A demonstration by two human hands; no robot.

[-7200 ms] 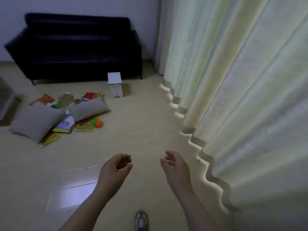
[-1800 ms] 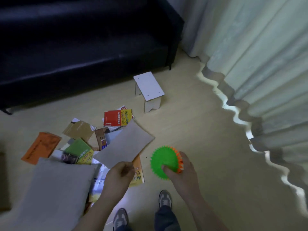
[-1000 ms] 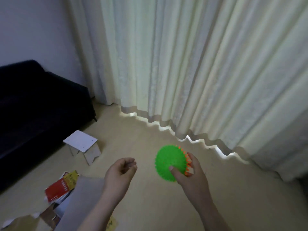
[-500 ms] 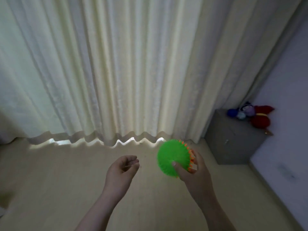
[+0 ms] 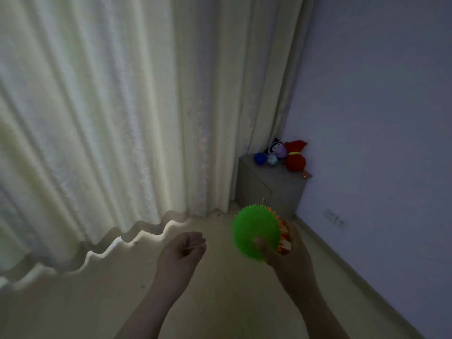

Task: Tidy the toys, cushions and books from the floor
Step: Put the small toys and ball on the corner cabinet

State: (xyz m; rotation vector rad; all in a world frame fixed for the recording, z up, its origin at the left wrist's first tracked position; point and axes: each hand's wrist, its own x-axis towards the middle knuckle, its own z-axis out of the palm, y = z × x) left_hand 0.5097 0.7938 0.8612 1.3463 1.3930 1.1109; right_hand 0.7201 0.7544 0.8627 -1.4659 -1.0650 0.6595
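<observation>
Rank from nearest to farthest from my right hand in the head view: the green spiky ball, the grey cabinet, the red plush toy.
1. Green spiky ball, held in the right hand.
2. Grey cabinet, in the corner.
3. Red plush toy, on its top, by the wall.

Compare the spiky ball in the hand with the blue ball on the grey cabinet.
The spiky ball is green and orange with bristles; the blue ball looks smooth and plain. The spiky ball is gripped in the right hand; the blue ball rests on the cabinet. Both are round toys.
</observation>
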